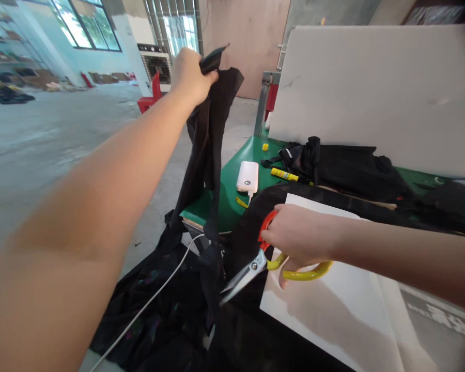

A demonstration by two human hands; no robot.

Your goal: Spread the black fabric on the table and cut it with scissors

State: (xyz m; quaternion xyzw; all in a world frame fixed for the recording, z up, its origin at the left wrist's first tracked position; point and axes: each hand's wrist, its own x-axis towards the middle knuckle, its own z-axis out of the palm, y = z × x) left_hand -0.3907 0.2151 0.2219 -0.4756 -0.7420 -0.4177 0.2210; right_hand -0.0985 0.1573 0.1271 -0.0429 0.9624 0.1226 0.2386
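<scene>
My left hand (194, 77), stretched out far forward, is closed on a strip of black fabric (222, 113) and lifts it. The strip hangs down past the table corner toward a heap of black fabric (158, 310) below. My right hand (296, 235) grips scissors (254, 266) with one red and one yellow handle. Their blades point down and left, slightly apart, with the tips by the black cloth. Beneath the right hand lies a white sheet (333, 315) on top of black fabric at the table edge.
On the green table (234, 212) lie a white power bank (248, 176) with a cable plugged in, a yellow tube (284, 174) and a small yellow cap (265, 147). A black cloth bundle (344, 163) rests before a large pale board (375, 93). A white cable (155, 297) crosses the heap.
</scene>
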